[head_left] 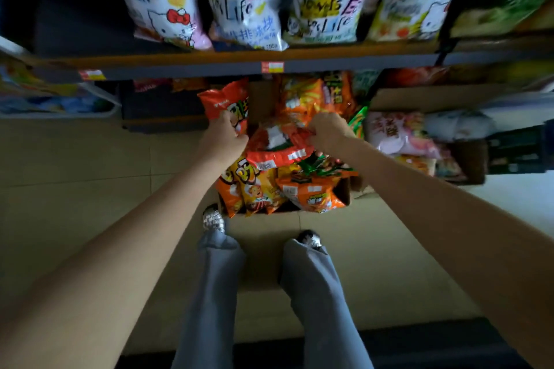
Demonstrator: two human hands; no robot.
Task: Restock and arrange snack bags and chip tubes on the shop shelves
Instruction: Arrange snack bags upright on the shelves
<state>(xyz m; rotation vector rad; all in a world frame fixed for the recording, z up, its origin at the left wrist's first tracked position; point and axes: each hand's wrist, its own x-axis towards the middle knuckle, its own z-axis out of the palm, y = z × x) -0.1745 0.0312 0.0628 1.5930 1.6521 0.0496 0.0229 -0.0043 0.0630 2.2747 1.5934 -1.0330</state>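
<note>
A cardboard box (344, 193) on the floor holds several orange snack bags (257, 189). My left hand (223, 136) grips a red-orange snack bag (223, 97) by its lower edge, held up in front of the low shelf. My right hand (326, 129) pinches another red snack bag (275, 147) lying over the box, its barcode side up. Green-topped bags (317, 163) lie under it. More orange bags (311, 96) stand on the bottom shelf behind my hands.
The upper shelf (209, 64) carries large white snack bags (245, 3) and has a dark gap at its left. A second box with pink and white bags (398, 135) stands at the right. A wire rack (99, 99) stands at the left. My feet are just short of the box.
</note>
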